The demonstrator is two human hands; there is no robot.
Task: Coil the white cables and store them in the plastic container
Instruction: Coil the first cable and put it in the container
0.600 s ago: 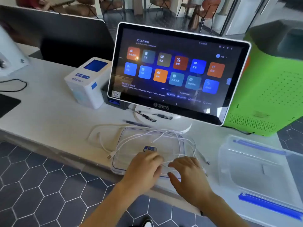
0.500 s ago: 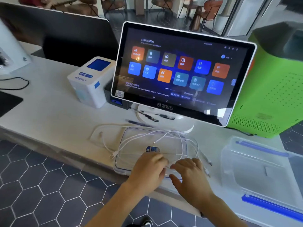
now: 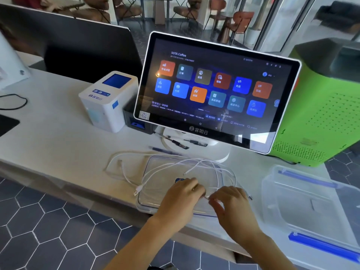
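Both hands are at the front edge of the counter [image 3: 48, 145], over the clear lid [image 3: 155, 166] that lies flat there. Left hand [image 3: 181, 199] has fingers curled and appears to pinch a strand of the white cables [image 3: 202, 162]; right hand [image 3: 231, 203] has thumb and forefinger closed on what looks like the same strand, just beside the left. The cables are a loose tangle sprawled over the lid, with a tail and USB plug [image 3: 137, 190] trailing off its left edge onto the counter. The plastic container [image 3: 272, 184] sits open at the right front corner, apart from the hands. Step in hand, I'd judge: starting the first coil. Anchor one end in the left hand, feed even loops with the right, and keep them small enough to fit the container. Pull slack slowly, since strands cross each other and could knot or drag the lid off the edge. Nearby: the touchscreen terminal [image 3: 214, 88] with its stand behind the lid, a white printer [image 3: 109, 102] to its left, a green box [image 3: 319, 117] on the right and pens [image 3: 165, 151] by the stand. None block the path to the container.
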